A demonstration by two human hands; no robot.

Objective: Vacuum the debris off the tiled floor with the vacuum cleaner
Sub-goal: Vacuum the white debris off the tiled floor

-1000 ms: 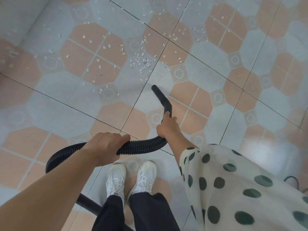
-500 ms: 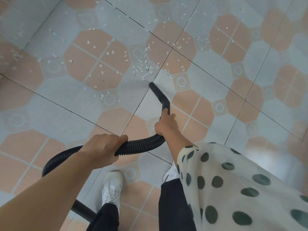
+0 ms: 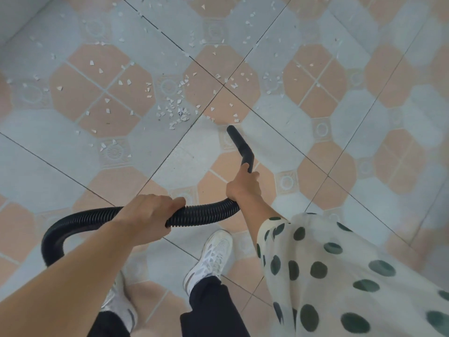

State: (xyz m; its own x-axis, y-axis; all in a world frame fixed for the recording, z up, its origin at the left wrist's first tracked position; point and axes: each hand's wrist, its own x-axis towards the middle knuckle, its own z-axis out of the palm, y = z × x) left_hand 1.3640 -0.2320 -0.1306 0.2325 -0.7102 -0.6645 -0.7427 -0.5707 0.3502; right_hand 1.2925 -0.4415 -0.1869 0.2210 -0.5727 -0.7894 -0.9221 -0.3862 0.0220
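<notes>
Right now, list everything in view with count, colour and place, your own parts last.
tiled floor: one, grey-blue and peach, all around
nozzle: one, black, centre, angled downward
hose: one, black, ribbed, curving from the nozzle round to the left
debris: many small bits, white, scattered ahead and left of the nozzle tip
shoes: two, white, bottom centre
trousers: one pair, black, bottom edge
sleeve: one, cream with dark green dots, right arm
left hand: one, grips the hose
right hand: one, grips the nozzle's base

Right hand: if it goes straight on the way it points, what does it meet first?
Probably the small white debris chips just beyond the black plastic vacuum nozzle that the right hand grips; depth is unclear.
</notes>
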